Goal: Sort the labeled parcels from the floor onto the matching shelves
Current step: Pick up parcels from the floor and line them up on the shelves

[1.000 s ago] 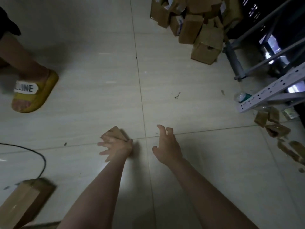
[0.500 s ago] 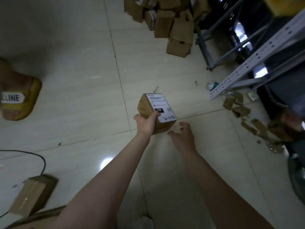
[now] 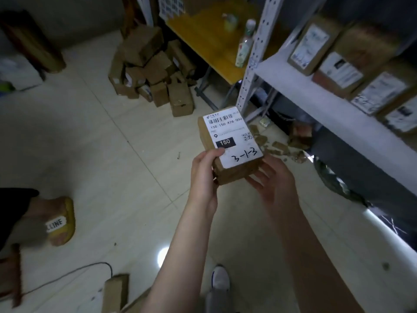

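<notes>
**Asker:** Where is the parcel?

**Describer:** A small brown cardboard parcel (image 3: 234, 175) is held in the air above the tiled floor (image 3: 108, 154), near the middle of the view. It is label side up. Its white label (image 3: 230, 136) shows a barcode, the printed line "150 150 A26 050" and a black block reading "150". "3-1-3" is handwritten at the bottom.

**Asker:** And the hands?

**Describer:** The left hand (image 3: 204, 177) grips the parcel's near left side, with the thumb pressed on the label's edge and the fingers hidden behind the parcel. The right hand (image 3: 276, 186) is relaxed and palm up, its straight fingers touching the parcel's near right corner from below. The hands are apart, one on each side of the parcel.

**Asker:** What surrounds it?

**Describer:** To the right, a pale metal shelf (image 3: 316, 96) carries a row of labelled boxes (image 3: 338, 68) standing side by side. Their labels are too blurred to read. Cardboard scraps (image 3: 278, 146) lie on the floor below the shelf.

Beyond the parcel, a heap of brown boxes (image 3: 153, 73) sits on the floor beside a yellow desk (image 3: 203, 41). A plastic bottle (image 3: 244, 45) stands on the desk.

At the left, another person's foot in a yellow slipper (image 3: 62, 224) rests on the floor. Along the bottom edge are a black cable (image 3: 67, 276), one more box (image 3: 115, 292) on the floor and the toe of a pale shoe (image 3: 220, 279).
</notes>
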Demonstrator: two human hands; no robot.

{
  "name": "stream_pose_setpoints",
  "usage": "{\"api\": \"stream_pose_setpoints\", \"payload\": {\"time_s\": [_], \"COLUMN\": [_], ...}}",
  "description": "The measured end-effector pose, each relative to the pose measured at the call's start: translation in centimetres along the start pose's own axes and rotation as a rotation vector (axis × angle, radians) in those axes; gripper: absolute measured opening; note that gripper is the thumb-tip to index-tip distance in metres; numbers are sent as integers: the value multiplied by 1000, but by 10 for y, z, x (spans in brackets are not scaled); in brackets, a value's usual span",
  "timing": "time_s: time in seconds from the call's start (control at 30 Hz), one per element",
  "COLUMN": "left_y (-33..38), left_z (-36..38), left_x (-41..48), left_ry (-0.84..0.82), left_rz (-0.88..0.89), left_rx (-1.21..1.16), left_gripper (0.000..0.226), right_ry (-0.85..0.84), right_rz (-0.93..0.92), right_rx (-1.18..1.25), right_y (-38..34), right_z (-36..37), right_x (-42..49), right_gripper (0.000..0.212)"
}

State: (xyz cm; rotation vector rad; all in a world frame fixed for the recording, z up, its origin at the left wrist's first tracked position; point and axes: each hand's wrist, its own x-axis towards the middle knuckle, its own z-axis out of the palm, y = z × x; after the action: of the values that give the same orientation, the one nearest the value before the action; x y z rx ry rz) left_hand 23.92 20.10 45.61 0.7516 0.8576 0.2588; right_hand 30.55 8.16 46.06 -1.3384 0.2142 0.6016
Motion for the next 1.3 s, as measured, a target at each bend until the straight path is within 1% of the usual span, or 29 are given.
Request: {"api": "stream_pose_setpoints", "payload": {"time_s": [0.03,0.13,0.2,0.3,0.4,0.57,0.7,0.8,0.9,1.0,1.1,1.17,1.23,1.3], "left_y": [9,28,36,42,51,73,89,94,92,87,80,76,71,67], "left_z": [9,32,45,58,67,94,124,153,185,221,256,279,299,317], "left_x": [-23,-89,-129,-182,-223,-272,-301,-319,-340,-361,-377,-384,-389,-393], "left_ry": [-29,-122,-193,-255,-301,-396,-434,-473,-520,-577,-623,-659,-686,-705], "left_rz": [7,14,20,42,71,208,312,344,368,385,390,416,428,431], "left_rx": [-16,-46,-3,89,159,309,327,328,339,343,338,360,355,352], "left_gripper": [52,60,62,75,83,84,84,76,63,52,38,37,41,41], "right_ry": [10,8,16,11,-17,-87,-135,-91,-22,28,48,61,65,59], "right_rz": [-29,-130,-194,-279,-358,-432,-475,-504,-522,-562,-624,-641,-662,-692], "right_rx": [57,179,236,260,185,70,33,17,51,112,112,122,140,132], "right_y": [-16,-54,-71,-88,-105,-151,-190,-218,-241,-266,-292,-307,-321,-333], "right_z": [-1,-6,-9,-19,-35,-57,-72,-90,-116,-142,-168,-186,-201,-213], "right_x": [-22,-87,-128,-184,-223,-264,-296,-314,-326,-336,-342,-344,-346,-350], "right_gripper": [18,19,20,25,21,25,32,36,46,48,50,59,74,80]}}
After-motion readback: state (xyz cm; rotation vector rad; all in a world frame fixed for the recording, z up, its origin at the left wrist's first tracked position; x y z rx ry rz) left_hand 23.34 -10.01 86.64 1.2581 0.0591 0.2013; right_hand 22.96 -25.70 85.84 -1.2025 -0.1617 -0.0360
